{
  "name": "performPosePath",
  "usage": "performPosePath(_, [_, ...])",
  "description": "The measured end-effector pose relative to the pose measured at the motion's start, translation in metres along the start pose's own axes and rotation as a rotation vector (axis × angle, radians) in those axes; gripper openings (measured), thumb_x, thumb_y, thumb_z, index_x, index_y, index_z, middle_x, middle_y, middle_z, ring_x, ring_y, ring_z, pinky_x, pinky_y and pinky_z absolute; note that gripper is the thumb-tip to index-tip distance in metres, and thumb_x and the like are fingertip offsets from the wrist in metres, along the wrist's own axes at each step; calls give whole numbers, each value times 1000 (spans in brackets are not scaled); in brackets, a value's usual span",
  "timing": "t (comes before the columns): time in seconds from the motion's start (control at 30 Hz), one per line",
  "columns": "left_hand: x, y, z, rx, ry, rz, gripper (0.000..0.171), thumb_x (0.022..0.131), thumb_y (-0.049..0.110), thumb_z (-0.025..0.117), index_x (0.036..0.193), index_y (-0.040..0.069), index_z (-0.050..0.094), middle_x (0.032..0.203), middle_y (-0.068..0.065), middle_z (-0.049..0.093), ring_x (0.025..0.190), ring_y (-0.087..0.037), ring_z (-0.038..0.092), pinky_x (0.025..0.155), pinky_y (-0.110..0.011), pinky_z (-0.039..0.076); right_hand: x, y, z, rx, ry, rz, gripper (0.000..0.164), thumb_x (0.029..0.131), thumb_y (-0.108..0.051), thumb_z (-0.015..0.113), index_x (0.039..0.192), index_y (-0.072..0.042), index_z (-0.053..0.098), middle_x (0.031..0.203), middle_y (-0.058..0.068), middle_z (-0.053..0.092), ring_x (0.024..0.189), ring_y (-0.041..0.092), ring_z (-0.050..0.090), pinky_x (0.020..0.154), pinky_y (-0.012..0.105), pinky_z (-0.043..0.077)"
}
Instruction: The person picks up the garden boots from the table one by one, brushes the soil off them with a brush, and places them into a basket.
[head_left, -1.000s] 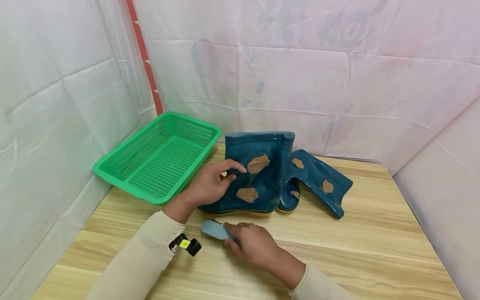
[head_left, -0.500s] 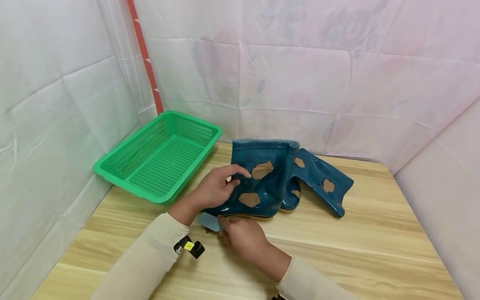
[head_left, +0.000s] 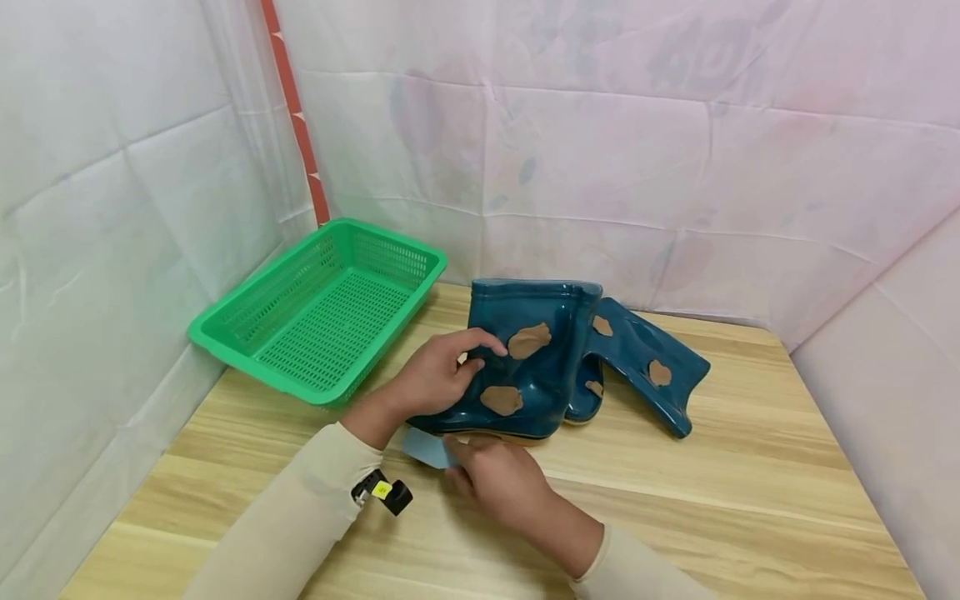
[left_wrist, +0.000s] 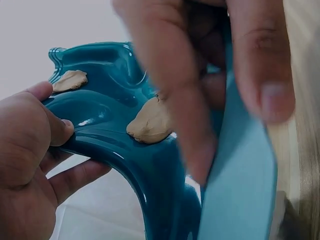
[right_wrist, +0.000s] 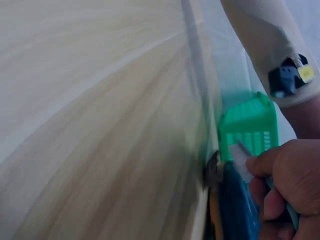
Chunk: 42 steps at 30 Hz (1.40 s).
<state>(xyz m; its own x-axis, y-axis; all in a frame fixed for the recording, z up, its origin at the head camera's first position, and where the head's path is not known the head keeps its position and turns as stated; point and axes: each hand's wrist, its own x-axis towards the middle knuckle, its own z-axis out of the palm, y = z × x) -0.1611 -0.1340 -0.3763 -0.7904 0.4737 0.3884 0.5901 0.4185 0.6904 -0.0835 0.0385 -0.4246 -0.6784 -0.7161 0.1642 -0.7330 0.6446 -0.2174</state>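
A dark blue rubber boot (head_left: 543,377) with brown clay-like patches (head_left: 529,342) stands mid-table, its sole towards the near side. My left hand (head_left: 438,373) grips it at the curved front edge, fingers beneath and thumb on top, as the left wrist view shows. In my right hand (head_left: 501,482) is a light blue scraper (head_left: 426,448), pinched between thumb and fingers. Its flat blade lies close along the boot's sole near the toe; whether it touches cannot be told. A brown lump (right_wrist: 213,169) clings by the sole in the right wrist view.
Behind and right of the held boot lies a second blue boot (head_left: 630,335), also patched brown. A green perforated basket (head_left: 315,392) stands at the left. White cloth walls (head_left: 570,158) enclose the wooden table (head_left: 720,508) at the back and sides.
The boot has shifted slightly right and towards me with my left hand. My right hand has brought the scraper up from in front of the boot to its sole.
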Motion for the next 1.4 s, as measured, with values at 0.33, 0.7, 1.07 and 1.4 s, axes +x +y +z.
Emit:
performPosePath(0.33, [-1,1,1,13,8,-11,36,99,-7,60,122,19,68,123,0,69,45,-6,34,50,-28,39,1,-1,1,-155,22,54,36,93,-23,77,129,-15,73,89,-1,73,71,12,66,46,25,43])
performPosePath(0.7, [-2,2,-1,12,13,-28,35,100,-6,59,122,19,69,123,0,68,44,-8,33,49,-28,37,12,-6,9,-216,107,-79,30,97,-21,73,127,-18,73,94,-6,74,68,8,64,45,22,41])
performPosePath(1.07, [2,4,-1,44,-17,-31,36,99,-6,60,123,20,68,126,0,67,48,-9,37,56,-30,41,-5,-2,-2,-276,98,0,29,90,-16,78,119,-18,78,79,-4,69,62,9,60,43,22,38])
performPosePath(1.4, [2,4,3,-3,-30,-56,35,99,-5,60,124,18,68,128,-1,67,45,-11,40,56,-29,44,10,-13,13,-332,109,-92,29,94,-15,74,122,-19,77,87,-7,72,61,7,59,44,21,39])
